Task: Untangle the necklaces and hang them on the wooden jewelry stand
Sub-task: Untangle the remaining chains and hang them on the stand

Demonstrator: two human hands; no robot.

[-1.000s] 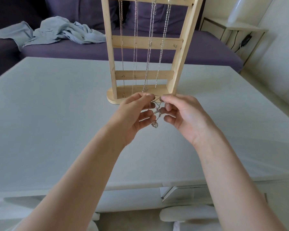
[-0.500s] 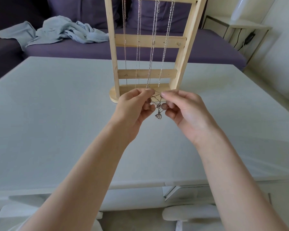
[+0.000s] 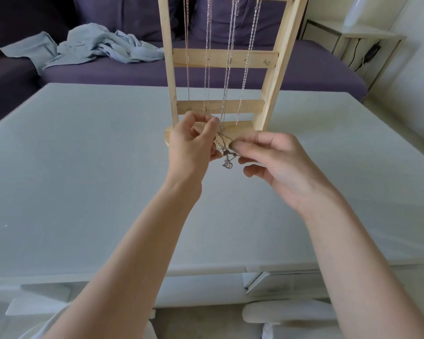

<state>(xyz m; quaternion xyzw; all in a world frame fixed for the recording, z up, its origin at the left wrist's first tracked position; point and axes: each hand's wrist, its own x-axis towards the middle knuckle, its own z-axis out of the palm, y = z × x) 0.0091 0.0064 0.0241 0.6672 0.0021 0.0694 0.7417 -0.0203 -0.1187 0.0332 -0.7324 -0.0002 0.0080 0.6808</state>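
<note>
Two hands met at the foot of the wooden jewelry stand: the left hand and right hand each pinched fine strands of the tangled necklaces, a small pendant dangling between them. The chain looked light, limp and easily kinked, best held near the knot.

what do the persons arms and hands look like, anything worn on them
Both forearms are bare from wrist to the frame's lower edge; no sleeve reaches them. The left hand and right hand show no rings, watch, bracelet or gloves on the sides that show. A bit of pale fabric shows at the bottom left, perhaps clothing.
</note>
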